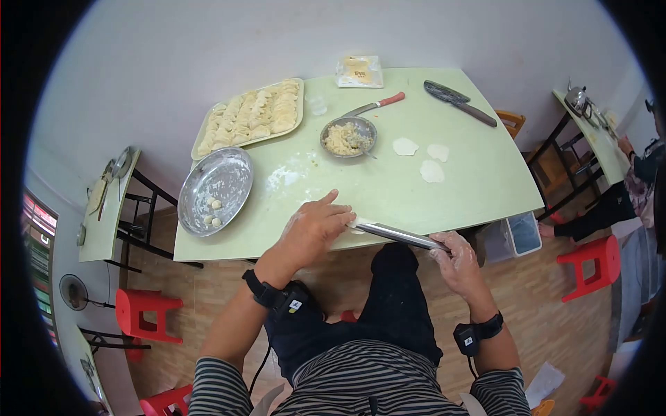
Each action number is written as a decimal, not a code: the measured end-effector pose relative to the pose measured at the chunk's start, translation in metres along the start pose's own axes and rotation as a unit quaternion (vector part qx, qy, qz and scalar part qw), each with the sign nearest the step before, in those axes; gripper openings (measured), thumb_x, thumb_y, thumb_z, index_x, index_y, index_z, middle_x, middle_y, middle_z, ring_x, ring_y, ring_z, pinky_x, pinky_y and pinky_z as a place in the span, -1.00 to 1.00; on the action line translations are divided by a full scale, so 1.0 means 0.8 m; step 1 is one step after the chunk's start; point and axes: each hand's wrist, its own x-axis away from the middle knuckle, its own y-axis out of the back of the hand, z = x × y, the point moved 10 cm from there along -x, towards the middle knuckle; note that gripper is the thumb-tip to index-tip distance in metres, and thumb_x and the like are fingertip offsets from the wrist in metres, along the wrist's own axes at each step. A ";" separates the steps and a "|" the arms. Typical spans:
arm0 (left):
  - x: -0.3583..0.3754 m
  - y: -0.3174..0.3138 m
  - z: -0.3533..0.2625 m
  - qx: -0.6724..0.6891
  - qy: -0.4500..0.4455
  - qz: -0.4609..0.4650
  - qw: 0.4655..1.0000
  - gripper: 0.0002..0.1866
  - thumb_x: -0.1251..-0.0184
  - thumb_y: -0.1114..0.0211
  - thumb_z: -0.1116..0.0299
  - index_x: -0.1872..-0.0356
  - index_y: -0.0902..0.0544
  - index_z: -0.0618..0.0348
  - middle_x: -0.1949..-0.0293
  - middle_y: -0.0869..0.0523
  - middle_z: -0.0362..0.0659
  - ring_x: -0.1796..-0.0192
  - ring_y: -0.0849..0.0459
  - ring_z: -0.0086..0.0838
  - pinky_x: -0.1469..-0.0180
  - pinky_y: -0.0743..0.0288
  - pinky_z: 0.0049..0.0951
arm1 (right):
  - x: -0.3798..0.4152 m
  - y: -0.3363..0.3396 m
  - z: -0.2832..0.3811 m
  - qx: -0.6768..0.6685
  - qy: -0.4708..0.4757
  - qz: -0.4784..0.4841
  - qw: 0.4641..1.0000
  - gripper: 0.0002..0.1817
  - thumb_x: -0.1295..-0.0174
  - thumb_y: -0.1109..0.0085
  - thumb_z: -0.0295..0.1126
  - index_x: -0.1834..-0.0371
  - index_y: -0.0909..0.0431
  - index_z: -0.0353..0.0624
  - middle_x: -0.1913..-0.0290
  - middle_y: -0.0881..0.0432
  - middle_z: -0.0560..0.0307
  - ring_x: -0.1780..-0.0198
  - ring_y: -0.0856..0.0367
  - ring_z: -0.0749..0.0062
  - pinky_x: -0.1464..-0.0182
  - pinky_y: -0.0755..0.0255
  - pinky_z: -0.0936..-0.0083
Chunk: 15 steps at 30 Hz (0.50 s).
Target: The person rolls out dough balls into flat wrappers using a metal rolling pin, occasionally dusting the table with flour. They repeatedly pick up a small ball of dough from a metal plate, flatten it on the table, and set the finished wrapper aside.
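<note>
My right hand (458, 263) is closed around one end of a smooth metal rolling pin (399, 235), held slanting across the table's front edge. At the pin's other end, the fingers of my left hand (312, 230) hold the edge of a small dough wrapper (356, 224), mostly hidden by the pin and fingers. Flour (286, 177) is scattered beyond my left hand. Three flat wrappers (432, 171) lie on the right. A metal bowl of filling (345, 141) with a utensil in it stands in the middle. Several dough balls (213, 204) rest in an oval metal basin (198, 177).
A tray (303, 104) with rows of dumplings stands at the back left of the table (485, 187). A red-handled knife (374, 105), a packet (359, 72) and a dark-handled cleaver (461, 102) lie behind. Red stools (590, 267), a bin (513, 238) and another person (638, 177) are around.
</note>
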 end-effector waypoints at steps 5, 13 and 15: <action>-0.008 0.005 -0.009 0.037 -0.043 0.010 0.998 -0.81 -0.30 -0.43 0.51 0.08 -0.75 0.13 -0.03 -0.80 -0.05 -0.23 -0.72 -0.02 -0.15 -0.61 -0.15 | 0.004 0.001 -0.007 -0.035 -0.040 0.033 0.998 -0.73 -0.24 -0.31 -0.47 0.00 -0.70 -0.29 0.06 -0.73 -0.12 -0.01 -0.67 -0.05 -0.13 -0.52 0.22; -0.010 -0.015 0.027 0.204 0.229 0.018 0.952 -0.87 -0.51 -0.27 0.42 0.15 -0.68 0.29 0.36 -0.75 -0.03 0.34 -0.71 -0.35 0.20 -0.60 -0.34 | 0.007 0.018 0.015 0.047 0.028 -0.007 0.998 -0.71 -0.15 -0.35 -0.55 0.02 -0.73 -0.21 0.09 -0.72 -0.04 -0.05 -0.60 0.03 -0.17 -0.42 0.18; -0.007 -0.030 0.047 0.243 0.262 0.004 0.934 -0.85 -0.52 -0.26 0.41 0.15 -0.66 0.32 0.39 -0.73 -0.08 0.38 -0.66 -0.45 0.25 -0.55 -0.41 | 0.009 0.028 0.019 0.057 0.074 -0.064 0.994 -0.69 -0.10 -0.37 -0.59 0.05 -0.73 -0.18 0.10 -0.72 -0.03 -0.06 -0.59 0.01 -0.22 -0.39 0.15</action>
